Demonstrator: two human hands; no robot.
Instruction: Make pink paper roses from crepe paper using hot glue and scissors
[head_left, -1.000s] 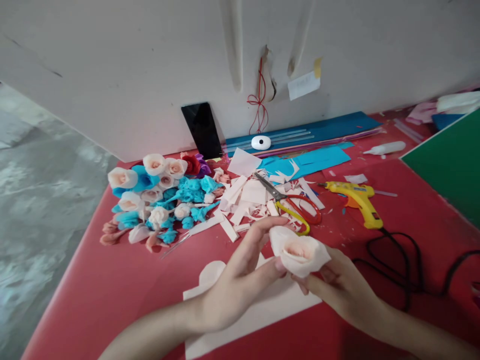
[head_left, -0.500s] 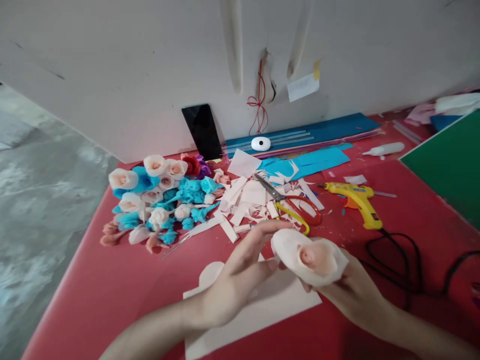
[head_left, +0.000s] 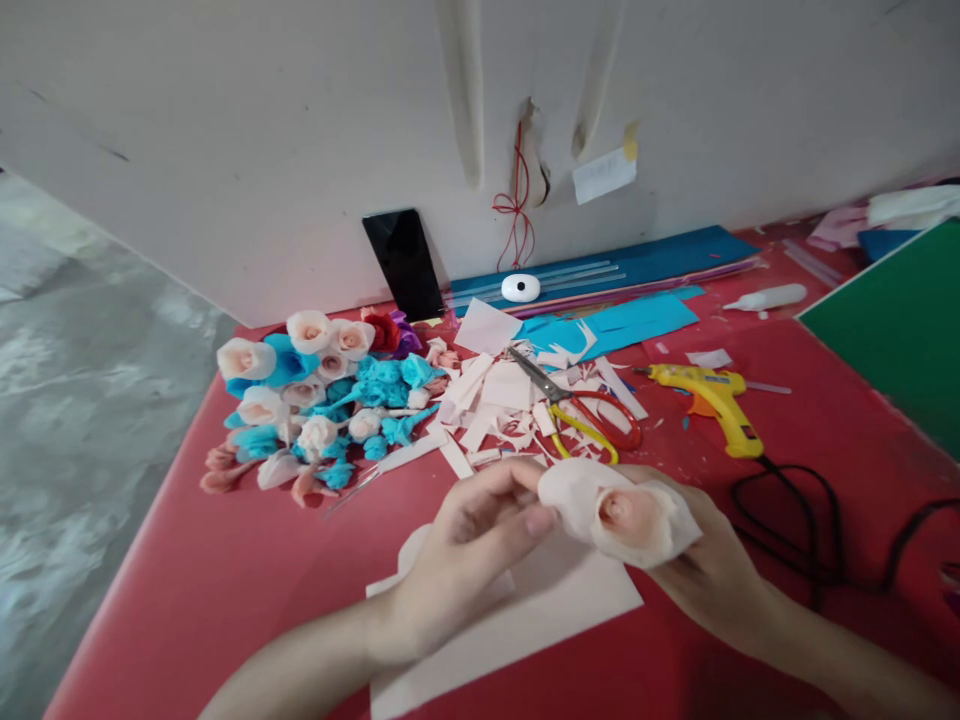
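Note:
A pale pink foam rose [head_left: 619, 510] is held above the red table [head_left: 225, 570] near the front. My right hand [head_left: 709, 570] wraps around its base from below and behind. My left hand [head_left: 469, 555] pinches the rose's outer petal at its left edge between thumb and forefinger. Under both hands lies a pale pink sheet [head_left: 525, 620] with a rounded cutout piece at its left.
A heap of finished blue, pink and red flowers [head_left: 315, 400] lies at the left. Paper scraps [head_left: 487, 400], red and yellow scissors [head_left: 581, 410] and a yellow glue gun [head_left: 712, 395] with a black cord [head_left: 810, 530] lie behind. A black phone [head_left: 405, 262] leans on the wall; a green board [head_left: 892, 330] is at right.
The rose has turned so its centre faces me more and has dropped slightly. My left fingers have closed from stretched out to a pinch on the petal's left edge.

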